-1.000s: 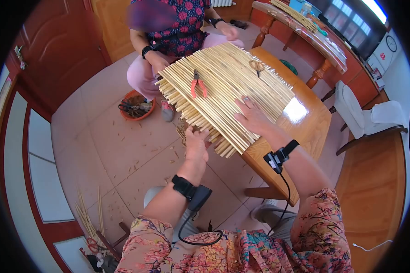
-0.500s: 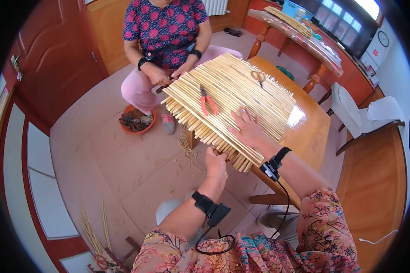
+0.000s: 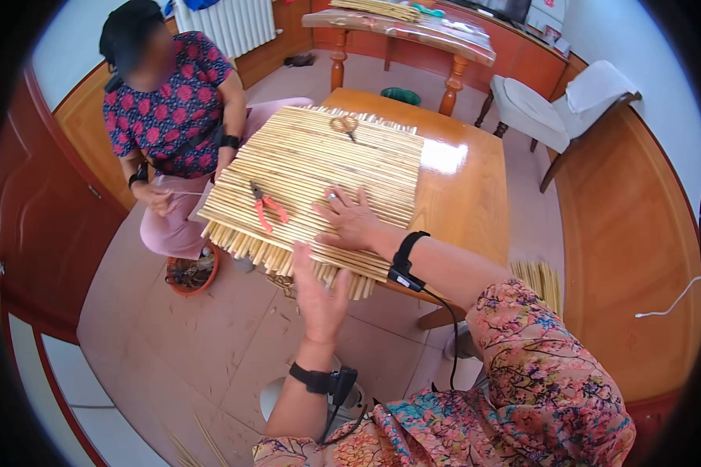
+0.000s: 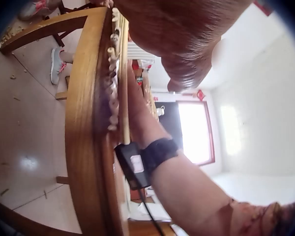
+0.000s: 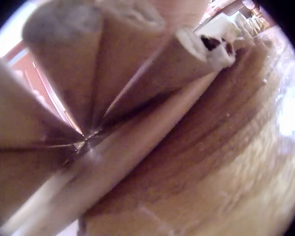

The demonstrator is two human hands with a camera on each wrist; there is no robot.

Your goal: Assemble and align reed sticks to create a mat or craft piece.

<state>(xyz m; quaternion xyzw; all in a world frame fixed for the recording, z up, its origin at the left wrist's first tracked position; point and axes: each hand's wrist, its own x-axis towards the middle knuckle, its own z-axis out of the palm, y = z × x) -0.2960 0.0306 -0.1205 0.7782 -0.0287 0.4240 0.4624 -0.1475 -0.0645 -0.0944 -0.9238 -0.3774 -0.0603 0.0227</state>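
A mat of pale straw-coloured stalks (image 3: 366,167) lies on the wooden table, stalk ends jutting out along its near left edge. My right hand (image 3: 350,222) rests flat on it, fingers spread. Beside the near edge my left hand (image 3: 319,300) is raised with straight fingers and grips nothing; the left wrist view has this hand (image 4: 182,39) large above the table's side. Red-handled pliers (image 3: 266,207) lie on the mat left of my right hand, and scissors (image 3: 345,124) near its far edge. Stalk ends (image 5: 191,46) fill the right wrist view close up.
Another person (image 3: 183,117) sits at the far left, hands at a thin strand. An orange basin (image 3: 191,276) stands on the floor. The bare tabletop (image 3: 467,194) extends right of the mat; a white chair (image 3: 533,113) and a second table (image 3: 413,29) stand behind.
My left hand has come away from under the mat's near edge and risen with its fingers straight. My right hand stays on the mat. The head view has swung, shifting the scene.
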